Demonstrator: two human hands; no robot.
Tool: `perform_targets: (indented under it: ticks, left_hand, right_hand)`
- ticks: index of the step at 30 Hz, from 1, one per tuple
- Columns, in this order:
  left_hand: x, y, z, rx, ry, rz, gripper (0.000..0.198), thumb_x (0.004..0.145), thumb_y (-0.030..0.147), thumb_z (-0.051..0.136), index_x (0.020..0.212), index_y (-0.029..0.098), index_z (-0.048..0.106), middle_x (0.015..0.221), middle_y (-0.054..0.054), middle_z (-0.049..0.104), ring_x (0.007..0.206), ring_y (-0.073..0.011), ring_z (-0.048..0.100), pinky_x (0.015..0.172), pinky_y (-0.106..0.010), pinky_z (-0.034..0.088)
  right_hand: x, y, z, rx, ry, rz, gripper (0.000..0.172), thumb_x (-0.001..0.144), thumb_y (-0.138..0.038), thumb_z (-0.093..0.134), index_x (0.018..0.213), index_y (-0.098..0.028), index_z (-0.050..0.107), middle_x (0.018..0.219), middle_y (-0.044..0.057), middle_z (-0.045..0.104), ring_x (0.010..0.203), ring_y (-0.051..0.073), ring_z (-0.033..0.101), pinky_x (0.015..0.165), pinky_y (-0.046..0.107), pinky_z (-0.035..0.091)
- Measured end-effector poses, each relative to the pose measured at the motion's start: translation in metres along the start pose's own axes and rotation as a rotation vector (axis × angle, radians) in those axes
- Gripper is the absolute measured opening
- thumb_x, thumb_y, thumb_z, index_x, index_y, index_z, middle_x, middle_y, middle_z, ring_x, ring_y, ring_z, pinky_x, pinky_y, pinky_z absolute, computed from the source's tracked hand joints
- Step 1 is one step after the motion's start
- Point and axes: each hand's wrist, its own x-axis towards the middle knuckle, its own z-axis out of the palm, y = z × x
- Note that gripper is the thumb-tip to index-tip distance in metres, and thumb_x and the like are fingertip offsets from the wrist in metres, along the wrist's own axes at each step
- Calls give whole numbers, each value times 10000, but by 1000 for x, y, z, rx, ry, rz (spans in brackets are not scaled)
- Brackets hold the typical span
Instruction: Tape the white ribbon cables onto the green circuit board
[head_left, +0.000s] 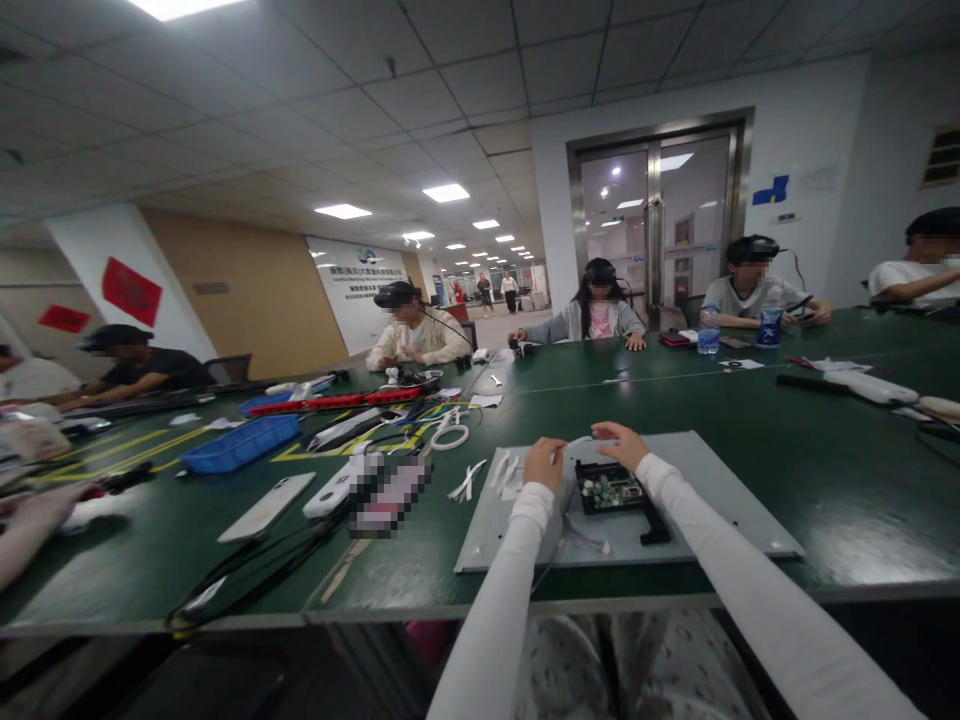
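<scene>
My left hand (pixel 544 462) and my right hand (pixel 621 443) are above the far part of a grey metal panel (pixel 712 500). Both are closed, fingertips pinching the ends of a thin pale strip (pixel 581 439) that spans the gap between them; whether it is tape or cable I cannot tell. Below my right hand, a black frame (pixel 592 508) with a green circuit board (pixel 611 490) lies on the panel. A thin cable with a small white connector (pixel 604 547) trails over the panel beside it. White strips (pixel 508 472) lie left of my left hand.
More white strips (pixel 469 481) lie on the green table (pixel 862 500). To the left are a white phone (pixel 268 507), a white device (pixel 341 487), a blue tray (pixel 241 445) and black cables (pixel 247 572). Several people sit around the table; a water bottle (pixel 708 330) stands across it.
</scene>
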Motion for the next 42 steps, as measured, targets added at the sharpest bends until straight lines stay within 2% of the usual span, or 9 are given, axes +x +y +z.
perform_targets:
  ticks: [3,5,15,21,30,42]
  left_hand:
    - [-7,-1,3,-27,-22,3,219,754,97,429,879,161,596,881,-36,592,859,-127,508,804,-245,397]
    - [-12,-2,3,-38,-35,2,217,753,97,432,876,166,597,881,-31,594,869,-129,508,811,-254,398]
    - [-18,-2,3,-112,-66,84,196,751,107,453,861,164,605,832,-25,600,786,-115,520,739,-252,420]
    - [-19,-5,2,-107,-41,59,221,732,74,457,876,156,602,847,-33,595,804,-122,511,762,-265,410]
    - [-21,-12,3,-114,17,22,234,699,47,452,851,145,600,788,-28,565,687,-102,496,689,-242,423]
    - [-22,-11,4,-147,19,-18,264,652,6,470,832,155,592,801,-25,547,721,-104,498,661,-217,429]
  right_hand:
    - [-2,0,8,232,-19,-49,375,627,-277,573,987,-174,548,906,37,626,853,151,567,784,311,429]
    - [-4,3,11,303,-18,-67,328,615,-294,586,914,-160,586,847,42,635,804,152,575,774,312,433]
    - [-6,10,12,385,-3,-71,259,586,-364,607,724,-146,628,689,36,632,679,149,566,698,294,442]
    - [-6,17,12,474,72,9,233,578,-360,605,679,-151,583,632,9,604,611,127,546,633,266,439]
    - [-4,27,14,479,135,59,197,600,-351,572,649,-161,558,639,17,617,642,138,567,655,269,436]
    - [-3,35,16,420,179,85,201,606,-353,561,677,-166,591,673,24,636,663,148,576,673,281,439]
